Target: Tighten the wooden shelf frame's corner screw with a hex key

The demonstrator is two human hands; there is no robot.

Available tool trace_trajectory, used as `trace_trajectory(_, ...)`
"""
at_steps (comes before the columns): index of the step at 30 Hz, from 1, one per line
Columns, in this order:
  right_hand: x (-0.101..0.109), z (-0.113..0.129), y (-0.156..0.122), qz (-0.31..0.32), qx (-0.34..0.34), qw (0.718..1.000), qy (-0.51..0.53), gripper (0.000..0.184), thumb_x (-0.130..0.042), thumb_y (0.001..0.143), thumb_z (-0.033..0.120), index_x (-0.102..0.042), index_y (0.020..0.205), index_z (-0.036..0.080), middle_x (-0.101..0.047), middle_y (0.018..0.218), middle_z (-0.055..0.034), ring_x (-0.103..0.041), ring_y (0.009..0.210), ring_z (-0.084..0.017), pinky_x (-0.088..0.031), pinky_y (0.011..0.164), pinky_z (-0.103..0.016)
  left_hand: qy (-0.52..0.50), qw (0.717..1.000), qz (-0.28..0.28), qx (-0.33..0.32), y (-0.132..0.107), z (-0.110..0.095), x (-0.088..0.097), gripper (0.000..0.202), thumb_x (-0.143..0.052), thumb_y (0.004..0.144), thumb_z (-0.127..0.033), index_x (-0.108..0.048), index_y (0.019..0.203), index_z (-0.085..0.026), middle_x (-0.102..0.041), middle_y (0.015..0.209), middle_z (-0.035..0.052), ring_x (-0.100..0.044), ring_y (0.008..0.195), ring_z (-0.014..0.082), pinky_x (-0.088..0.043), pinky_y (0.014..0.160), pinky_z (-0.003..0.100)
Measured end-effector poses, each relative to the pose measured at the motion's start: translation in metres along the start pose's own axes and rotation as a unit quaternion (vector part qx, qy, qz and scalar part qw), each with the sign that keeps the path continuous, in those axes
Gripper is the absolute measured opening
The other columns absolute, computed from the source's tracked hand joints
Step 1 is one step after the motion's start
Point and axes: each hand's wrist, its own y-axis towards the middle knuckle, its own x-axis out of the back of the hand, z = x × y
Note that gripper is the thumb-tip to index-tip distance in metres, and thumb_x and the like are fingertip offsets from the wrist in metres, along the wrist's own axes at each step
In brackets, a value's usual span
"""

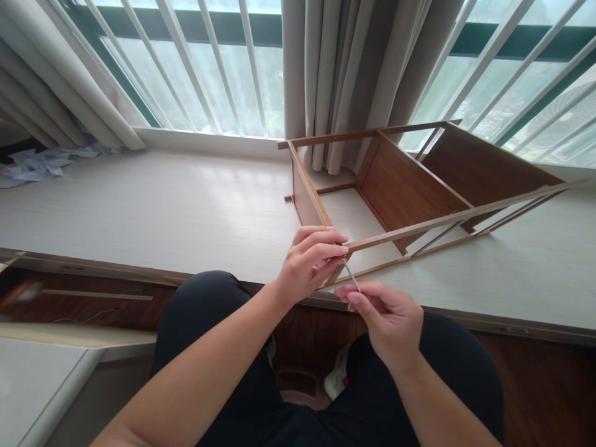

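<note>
A brown wooden shelf rack (414, 183) lies on its side on the pale window ledge, with its near end by my hands. My left hand (313, 261) is closed round the near corner of its frame, fingers over the top and thumb beneath. My right hand (388, 316) pinches a thin grey hex key (352, 276) between thumb and fingers. The key slants up and left, its far end meeting the frame corner beside my left fingertips. Whatever fastener sits there is hidden by my fingers.
The pale ledge (139, 205) runs beneath barred windows. Crumpled white paper (37, 164) lies at its far left. Grey curtains (339, 74) hang behind the rack. A light cabinet (41, 379) stands at lower left, and my knees (205, 310) are against the ledge's front.
</note>
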Motion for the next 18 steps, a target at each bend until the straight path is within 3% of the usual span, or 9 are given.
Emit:
trace_trajectory(11, 0.003, 0.001, 0.004, -0.026, 0.016, 0.999, 0.034, 0.006, -0.083, 0.084, 0.022, -0.077, 0.085, 0.022, -0.079, 0.079, -0.0029, -0.075, 0.071, -0.02, -0.062, 0.064, -0.03, 0.005, 1.0, 0.0, 0.002, 0.0, -0.001, 0.0, 0.018, -0.074, 0.09, -0.021, -0.07, 0.107, -0.024, -0.077, 0.113, 0.0061, -0.066, 0.114, 0.0205, -0.058, 0.1, 0.042)
trace_trajectory(18, 0.011, -0.002, 0.008, -0.004, 0.054, 0.998, -0.026, 0.01, -0.082, 0.084, 0.017, -0.077, 0.088, 0.024, -0.078, 0.081, -0.0016, -0.073, 0.071, -0.019, -0.061, 0.067, -0.03, 0.007, 1.0, 0.003, 0.002, 0.001, -0.001, 0.0, 0.02, -0.076, 0.088, -0.019, -0.069, 0.106, -0.024, -0.077, 0.112, 0.006, -0.066, 0.114, 0.0202, -0.059, 0.1, 0.043)
